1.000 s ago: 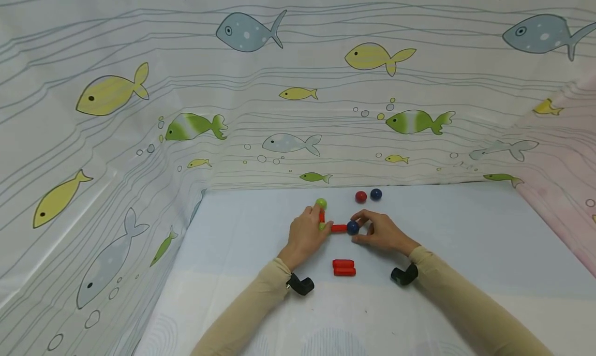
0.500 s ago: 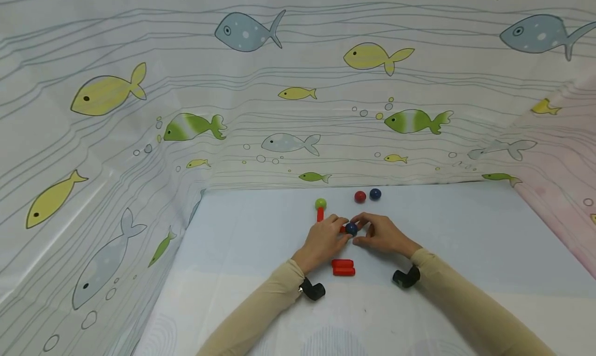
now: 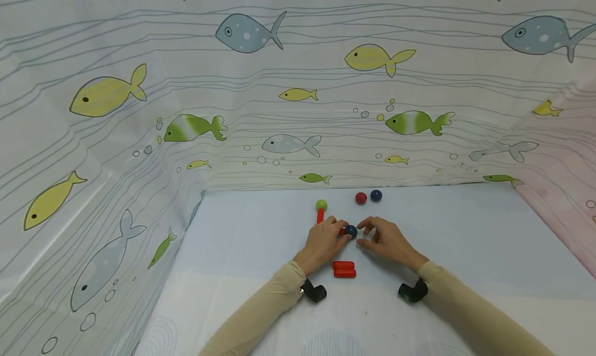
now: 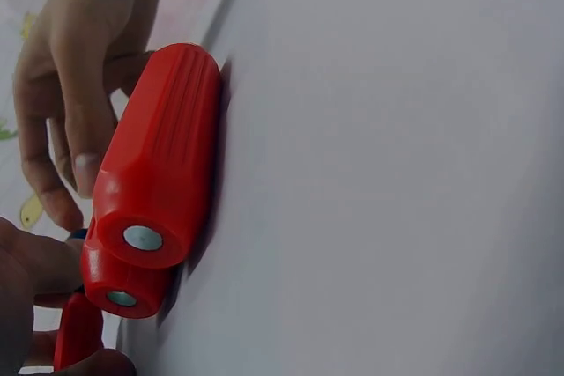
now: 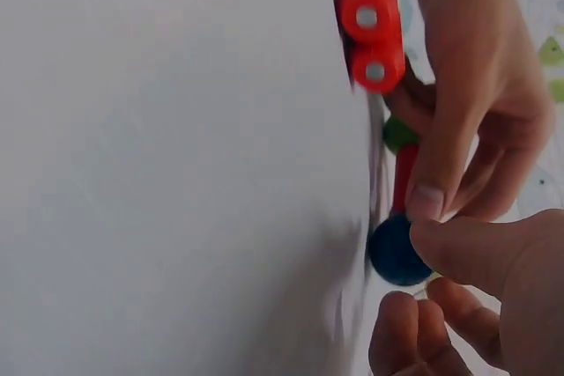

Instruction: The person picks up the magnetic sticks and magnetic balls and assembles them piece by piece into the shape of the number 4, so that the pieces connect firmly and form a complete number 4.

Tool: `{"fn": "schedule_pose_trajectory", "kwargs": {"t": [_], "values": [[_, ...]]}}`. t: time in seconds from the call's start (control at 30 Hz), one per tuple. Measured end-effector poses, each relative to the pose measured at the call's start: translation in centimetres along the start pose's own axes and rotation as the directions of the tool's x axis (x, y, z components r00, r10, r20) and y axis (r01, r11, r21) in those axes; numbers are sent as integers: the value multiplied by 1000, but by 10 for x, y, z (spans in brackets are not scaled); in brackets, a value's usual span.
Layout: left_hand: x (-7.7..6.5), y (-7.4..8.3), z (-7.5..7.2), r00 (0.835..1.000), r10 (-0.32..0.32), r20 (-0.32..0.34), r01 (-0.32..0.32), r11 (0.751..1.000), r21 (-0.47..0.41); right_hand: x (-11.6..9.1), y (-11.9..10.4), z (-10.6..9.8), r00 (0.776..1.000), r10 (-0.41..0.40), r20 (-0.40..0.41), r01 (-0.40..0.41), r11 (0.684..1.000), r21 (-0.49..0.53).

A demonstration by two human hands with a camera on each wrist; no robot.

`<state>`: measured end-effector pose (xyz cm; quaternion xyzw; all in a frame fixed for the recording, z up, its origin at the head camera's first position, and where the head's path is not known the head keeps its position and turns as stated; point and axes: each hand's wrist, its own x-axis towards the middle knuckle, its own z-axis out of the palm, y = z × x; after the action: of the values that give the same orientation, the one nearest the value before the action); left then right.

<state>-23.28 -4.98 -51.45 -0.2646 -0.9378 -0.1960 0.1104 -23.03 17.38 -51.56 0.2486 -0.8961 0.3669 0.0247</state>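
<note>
My left hand point(image 3: 321, 242) pinches a short red magnetic rod point(image 3: 342, 232) close to its blue ball point(image 3: 351, 232). Most of that rod is covered by the fingers; its red length point(image 5: 405, 173) shows in the right wrist view, with a green ball point(image 5: 399, 134) behind. A second red rod point(image 3: 320, 216) runs away from the hand to a far green ball point(image 3: 321, 205). Just right of the blue ball is my right hand point(image 3: 388, 242), thumb and fingers bent but spread apart, holding nothing. Two red rods point(image 4: 159, 156) with metal ends lie side by side nearer the body.
At the back of the white tabletop point(image 3: 261, 263) sit a loose red ball point(image 3: 360, 198) and another dark blue ball point(image 3: 376, 195). A fish-print sheet point(image 3: 344, 154) rises behind the table and along its sides.
My left hand has shifted right from the near green ball to the rod beside the blue ball. The right hand has let go of the blue ball and drawn slightly right.
</note>
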Motion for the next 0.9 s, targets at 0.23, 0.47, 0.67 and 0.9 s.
{"fn": "schedule_pose_trajectory", "kwargs": {"t": [0.23, 0.47, 0.67, 0.9], "values": [[0, 1, 1, 1000, -2, -15, 2, 1000, 5, -20, -9, 7, 987, -53, 151, 43, 997, 72], [-1, 0, 3, 999, 11, -53, -10, 1000, 18, -29, -20, 11, 970, -117, 212, 101, 991, 85], [-1, 0, 4, 999, 5, -43, -4, 1000, 17, -30, -27, 9, 962, -96, 255, 78, 994, 81], [-2, -1, 4, 999, 5, -46, -5, 1000, -1, -28, -28, 9, 958, -74, 277, 64, 997, 46]]}}
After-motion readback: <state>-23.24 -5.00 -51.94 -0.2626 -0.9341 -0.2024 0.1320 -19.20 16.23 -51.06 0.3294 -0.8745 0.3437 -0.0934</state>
